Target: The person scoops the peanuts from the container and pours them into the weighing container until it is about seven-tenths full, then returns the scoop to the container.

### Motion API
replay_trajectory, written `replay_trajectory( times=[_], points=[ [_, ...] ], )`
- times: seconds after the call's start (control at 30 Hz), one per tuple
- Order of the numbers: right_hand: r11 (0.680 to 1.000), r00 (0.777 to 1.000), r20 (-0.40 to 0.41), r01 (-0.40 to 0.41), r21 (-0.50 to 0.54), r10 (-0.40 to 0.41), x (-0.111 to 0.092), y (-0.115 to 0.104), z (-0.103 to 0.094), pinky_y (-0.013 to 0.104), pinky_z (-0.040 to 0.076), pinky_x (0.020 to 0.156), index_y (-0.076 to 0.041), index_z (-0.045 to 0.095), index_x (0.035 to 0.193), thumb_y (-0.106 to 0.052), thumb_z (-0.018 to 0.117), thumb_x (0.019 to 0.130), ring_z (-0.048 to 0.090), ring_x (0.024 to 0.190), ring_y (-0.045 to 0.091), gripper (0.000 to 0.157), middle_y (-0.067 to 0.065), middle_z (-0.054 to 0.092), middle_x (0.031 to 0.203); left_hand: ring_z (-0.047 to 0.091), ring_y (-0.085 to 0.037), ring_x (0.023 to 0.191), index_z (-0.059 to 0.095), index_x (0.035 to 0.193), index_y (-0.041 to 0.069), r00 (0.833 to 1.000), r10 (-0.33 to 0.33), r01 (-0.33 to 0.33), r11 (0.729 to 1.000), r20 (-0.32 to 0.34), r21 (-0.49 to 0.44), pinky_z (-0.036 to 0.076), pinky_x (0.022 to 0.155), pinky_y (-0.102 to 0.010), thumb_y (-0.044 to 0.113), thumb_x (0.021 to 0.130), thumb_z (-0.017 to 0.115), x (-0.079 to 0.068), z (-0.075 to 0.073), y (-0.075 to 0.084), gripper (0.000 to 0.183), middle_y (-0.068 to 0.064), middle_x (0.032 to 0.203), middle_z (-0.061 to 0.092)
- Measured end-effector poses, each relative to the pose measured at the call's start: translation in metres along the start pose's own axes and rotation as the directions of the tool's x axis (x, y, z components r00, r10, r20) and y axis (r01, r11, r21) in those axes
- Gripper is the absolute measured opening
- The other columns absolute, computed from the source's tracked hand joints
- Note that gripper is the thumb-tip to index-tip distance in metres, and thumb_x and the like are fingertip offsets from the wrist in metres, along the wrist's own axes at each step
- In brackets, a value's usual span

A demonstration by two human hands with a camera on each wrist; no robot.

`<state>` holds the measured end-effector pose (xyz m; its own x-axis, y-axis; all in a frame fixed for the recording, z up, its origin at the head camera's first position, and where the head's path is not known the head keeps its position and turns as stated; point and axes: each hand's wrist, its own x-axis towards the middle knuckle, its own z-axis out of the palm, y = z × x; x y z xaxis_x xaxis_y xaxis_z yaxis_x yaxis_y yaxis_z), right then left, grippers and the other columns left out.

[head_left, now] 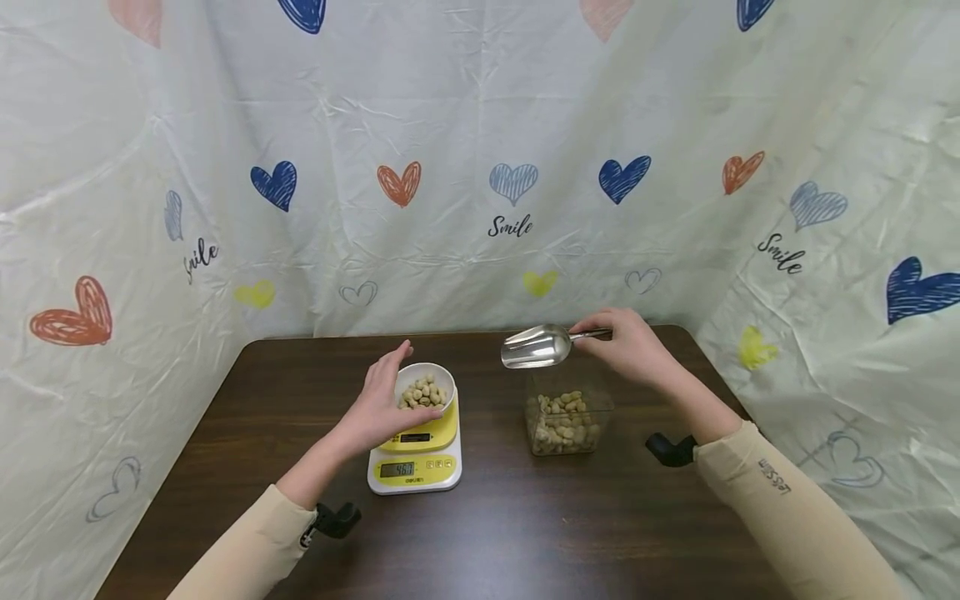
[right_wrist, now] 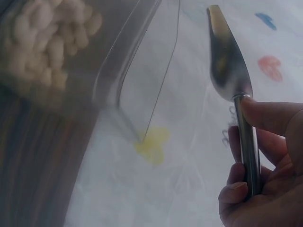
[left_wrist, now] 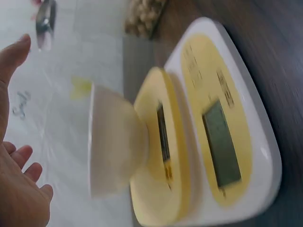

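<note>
A white bowl (head_left: 426,374) of pale nuts, perhaps pistachios or peanuts, stands on the yellow and white kitchen scale (head_left: 417,472). Close around the bowl's left side hovers my left hand (head_left: 381,402), thumb and fingers spread. In the left wrist view that hand (left_wrist: 21,184) is apart from the bowl (left_wrist: 113,142). My right hand (head_left: 626,340) grips the handle of a metal scoop (head_left: 536,347); its fingers curl round the handle in the right wrist view. The scoop looks bare inside and is above a clear plastic container (head_left: 600,408) holding more nuts (head_left: 566,423).
Everything stands on a dark wooden table (head_left: 525,533), with the container to the right of the scale. A white curtain (head_left: 450,275) printed with hearts hangs behind the table and along both sides. The scale's lit display (head_left: 397,470) shows digits.
</note>
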<state>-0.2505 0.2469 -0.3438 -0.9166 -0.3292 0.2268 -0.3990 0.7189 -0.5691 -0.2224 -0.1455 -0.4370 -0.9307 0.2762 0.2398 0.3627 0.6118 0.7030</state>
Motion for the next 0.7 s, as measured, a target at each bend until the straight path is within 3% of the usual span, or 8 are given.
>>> replay_trajectory(
  times=[0.37,0.53,0.7],
  points=[
    [0.995,0.999,-0.019,-0.045,-0.087,0.043,-0.021,0.018,-0.023,0.042,0.045,0.078,-0.023,0.069,0.106,-0.031,0.065,0.088,0.053,0.101,0.018,0.020,-0.003,0.061,0.107,0.015,-0.011,0.135,0.007,0.147,0.038,0.991,0.117,-0.113,0.992,0.072,-0.046,0.025,0.103,-0.045,0.065,0.063,0.073,0.007,0.025,0.045,0.111,0.014,0.146,0.022],
    [0.991,1.000,-0.015,-0.025,-0.134,0.023,-0.025,0.022,-0.025,0.038,0.041,0.071,-0.024,0.070,0.103,-0.027,0.066,0.088,0.050,0.088,0.016,0.016,-0.005,0.061,0.096,0.014,-0.012,0.136,0.006,0.147,0.038,0.983,0.146,-0.140,0.988,0.112,-0.062,0.026,0.103,-0.046,0.067,0.063,0.071,0.014,0.043,0.062,0.110,0.011,0.148,0.017],
    [0.980,1.000,-0.009,-0.005,-0.200,0.003,-0.029,0.026,-0.023,0.041,0.036,0.076,-0.025,0.071,0.100,-0.025,0.067,0.087,0.046,0.096,0.020,0.014,-0.005,0.060,0.097,0.012,-0.015,0.137,0.004,0.146,0.040,0.978,0.145,-0.136,0.988,0.149,-0.069,0.028,0.101,-0.047,0.069,0.063,0.070,0.022,0.063,0.073,0.110,0.010,0.150,0.013]
  ],
)
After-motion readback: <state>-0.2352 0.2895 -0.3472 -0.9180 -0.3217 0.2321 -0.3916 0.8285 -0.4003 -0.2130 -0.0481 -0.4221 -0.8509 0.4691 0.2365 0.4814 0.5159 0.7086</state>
